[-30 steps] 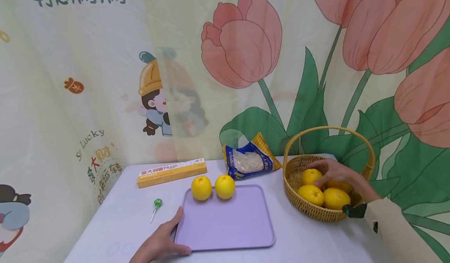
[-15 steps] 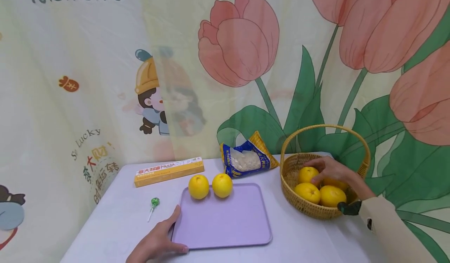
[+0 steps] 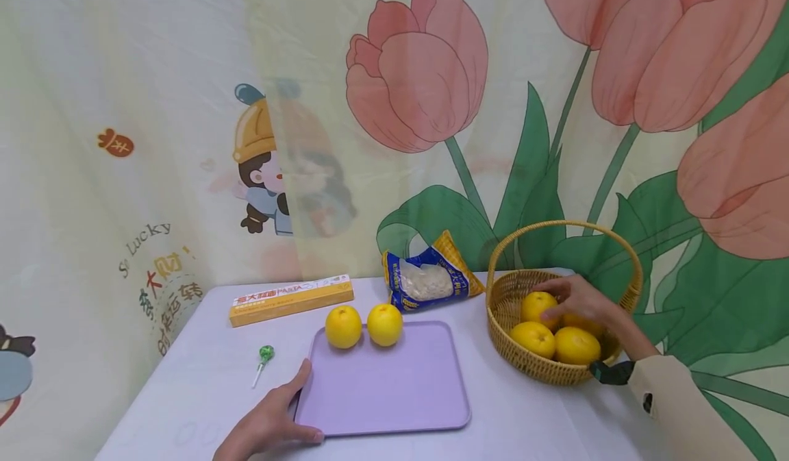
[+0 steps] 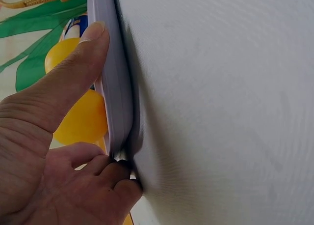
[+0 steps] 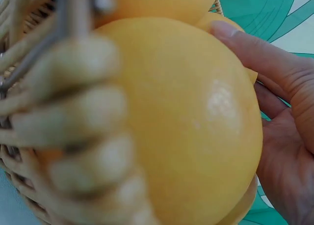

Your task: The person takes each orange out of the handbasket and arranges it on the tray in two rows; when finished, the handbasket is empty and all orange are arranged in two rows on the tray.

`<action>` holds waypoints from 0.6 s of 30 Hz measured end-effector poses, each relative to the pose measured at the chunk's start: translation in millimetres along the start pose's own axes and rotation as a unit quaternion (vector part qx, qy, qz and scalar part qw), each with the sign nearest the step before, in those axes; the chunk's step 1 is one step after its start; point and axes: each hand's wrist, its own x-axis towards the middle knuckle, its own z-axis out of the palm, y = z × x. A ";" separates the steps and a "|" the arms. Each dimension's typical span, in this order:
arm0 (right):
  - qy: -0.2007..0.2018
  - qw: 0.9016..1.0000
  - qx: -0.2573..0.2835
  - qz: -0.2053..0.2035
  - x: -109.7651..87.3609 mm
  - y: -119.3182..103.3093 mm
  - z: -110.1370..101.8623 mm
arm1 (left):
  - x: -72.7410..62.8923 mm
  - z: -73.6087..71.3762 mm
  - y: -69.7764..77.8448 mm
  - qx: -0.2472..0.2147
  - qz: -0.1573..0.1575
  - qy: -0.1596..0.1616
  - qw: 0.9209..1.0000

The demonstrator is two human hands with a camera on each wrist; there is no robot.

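A purple rectangular tray (image 3: pixel 382 389) lies on the white table with two oranges (image 3: pixel 343 327) side by side at its far left edge. My left hand (image 3: pixel 271 409) grips the tray's near left corner, thumb at the front rim and fingers along the left side. In the left wrist view the thumb (image 4: pixel 73 68) presses the tray's rim (image 4: pixel 115 77). On the right, my right hand (image 3: pixel 579 301) reaches into a wicker basket (image 3: pixel 524 365) and holds the rear left orange (image 3: pixel 535 306) between thumb and fingers. Other oranges (image 3: pixel 577 346) lie in front; one large orange (image 5: pixel 191 122) fills the right wrist view.
Behind the tray lie a yellow pasta box (image 3: pixel 292 302) and a blue pasta bag (image 3: pixel 428 276). A green lollipop (image 3: pixel 265 355) is left of the tray. The basket's tall handle (image 3: pixel 564 223) arches over the right hand. A tulip-printed curtain (image 3: pixel 425 194) hangs behind the table.
The head view has shifted slightly, so everything on the table appears further left. Both hands keep their places at the tray and the basket.
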 end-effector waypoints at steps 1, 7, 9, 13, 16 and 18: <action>0.002 1.000 -0.001 -0.002 -0.3 0.0 0.2 | 0.2 0.1 -0.2 0.002 0.001 0.001 1.000; 0.018 1.000 0.009 -0.008 -2.6 -2.4 -0.3 | 0.1 0.4 -0.2 0.001 0.002 0.005 1.000; 0.024 1.000 0.014 -0.003 -4.1 -5.0 -1.8 | -0.5 0.6 0.1 -0.006 -0.004 0.006 1.000; 0.038 0.999 0.021 0.006 -7.6 -11.5 -7.4 | -2.8 0.7 -0.3 -0.021 0.000 0.007 1.000; 0.050 0.998 0.035 0.004 -9.8 -18.2 -12.0 | -4.1 0.2 -2.1 -0.018 0.020 0.010 1.000; 0.056 0.997 0.046 0.000 -12.0 -24.1 -14.1 | -4.6 0.5 -3.2 -0.019 0.028 0.012 0.999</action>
